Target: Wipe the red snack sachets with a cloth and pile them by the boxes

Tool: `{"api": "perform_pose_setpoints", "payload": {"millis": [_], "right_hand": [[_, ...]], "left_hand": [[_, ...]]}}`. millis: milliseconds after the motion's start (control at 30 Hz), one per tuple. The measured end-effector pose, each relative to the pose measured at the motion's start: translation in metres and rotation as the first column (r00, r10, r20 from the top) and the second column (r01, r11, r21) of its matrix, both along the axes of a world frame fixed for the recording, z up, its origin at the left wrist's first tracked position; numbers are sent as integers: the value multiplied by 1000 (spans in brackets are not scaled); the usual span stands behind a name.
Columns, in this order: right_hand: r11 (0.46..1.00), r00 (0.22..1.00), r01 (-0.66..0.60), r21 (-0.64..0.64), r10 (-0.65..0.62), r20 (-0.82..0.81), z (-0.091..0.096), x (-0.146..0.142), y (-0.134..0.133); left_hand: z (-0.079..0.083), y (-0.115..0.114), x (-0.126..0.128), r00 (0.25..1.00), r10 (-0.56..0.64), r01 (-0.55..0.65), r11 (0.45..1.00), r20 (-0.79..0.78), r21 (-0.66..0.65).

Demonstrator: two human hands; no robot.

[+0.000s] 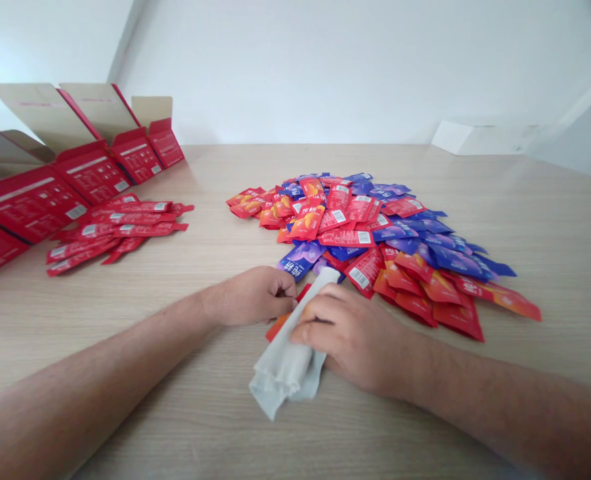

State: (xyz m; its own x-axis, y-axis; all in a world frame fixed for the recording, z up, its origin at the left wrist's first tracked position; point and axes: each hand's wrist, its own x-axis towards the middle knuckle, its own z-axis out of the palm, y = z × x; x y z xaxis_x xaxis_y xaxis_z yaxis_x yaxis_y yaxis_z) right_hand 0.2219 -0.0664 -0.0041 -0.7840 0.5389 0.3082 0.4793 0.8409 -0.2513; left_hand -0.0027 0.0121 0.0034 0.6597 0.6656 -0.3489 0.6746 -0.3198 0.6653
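My right hand is closed round a white bundle, a slim roll in thin translucent wrapping with ridges showing through. Its loose end flares toward me, and the roll slants away over the table. Under the bundle lies a red-and-orange packet, partly hidden. My left hand is curled with thumb and fingertips pinched at the packet's left edge. Just beyond both hands spreads a heap of flat packets, red-and-orange ones mixed with blue-and-purple ones.
Several red cartons stand in a row at the left with their flaps up. In front of them lies a small pile of red packets. A white folded piece sits at the back right of the wooden table, against the wall.
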Motion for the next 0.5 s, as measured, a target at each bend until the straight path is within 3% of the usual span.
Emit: {"api": "perform_pose_setpoints", "payload": {"millis": [100,300,433,500], "right_hand": [[997,997,-74,13,74,-3,0,0,-1],[996,996,84,-27,-84,-9,-1,2,-1],[999,999,-47,16,47,-15,-1,0,-2],[999,999,-43,3,43,-8,-2,1,0]], "left_hand": [[1,0,0,1000,3,-3,1000,-4,2],[0,-4,1,1000,23,-23,1000,3,-8],[2,-2,1,1000,4,-4,1000,-12,3],[2,-2,1,1000,5,-5,1000,-17,5]]}}
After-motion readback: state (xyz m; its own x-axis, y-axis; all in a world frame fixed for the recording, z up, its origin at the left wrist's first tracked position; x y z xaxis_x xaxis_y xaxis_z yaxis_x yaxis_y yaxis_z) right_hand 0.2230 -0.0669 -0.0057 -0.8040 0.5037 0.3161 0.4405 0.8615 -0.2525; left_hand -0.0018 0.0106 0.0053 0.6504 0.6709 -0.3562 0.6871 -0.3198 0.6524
